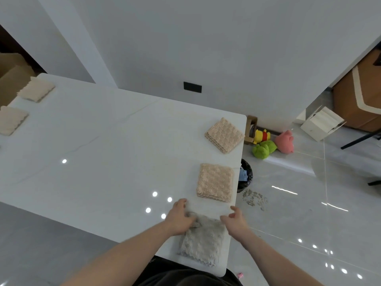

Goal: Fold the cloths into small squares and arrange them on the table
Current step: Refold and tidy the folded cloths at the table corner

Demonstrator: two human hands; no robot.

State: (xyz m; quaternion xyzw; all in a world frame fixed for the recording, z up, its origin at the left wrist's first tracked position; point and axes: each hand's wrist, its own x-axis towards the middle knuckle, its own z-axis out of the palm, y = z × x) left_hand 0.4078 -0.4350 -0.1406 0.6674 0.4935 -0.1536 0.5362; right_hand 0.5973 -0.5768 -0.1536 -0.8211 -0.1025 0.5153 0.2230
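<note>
A grey cloth (203, 241), folded to a small square, lies at the near right corner of the white table (103, 162). My left hand (180, 218) rests on its far left corner, fingers curled onto the fabric. My right hand (235, 220) hovers at its far right corner with fingers spread, holding nothing. Two folded beige cloths lie along the right edge beyond it: one (215, 182) just past my hands, another (224, 134) near the far right corner. Two more folded beige cloths (37, 89) (11, 119) sit at the far left.
A black-lined bin (246, 174) stands on the floor right of the table edge. Plush toys (268, 142) lie on the tiled floor by the wall. A white box (321, 122) and a brown cabinet (354, 100) are at the right; cardboard boxes (10, 73) are far left.
</note>
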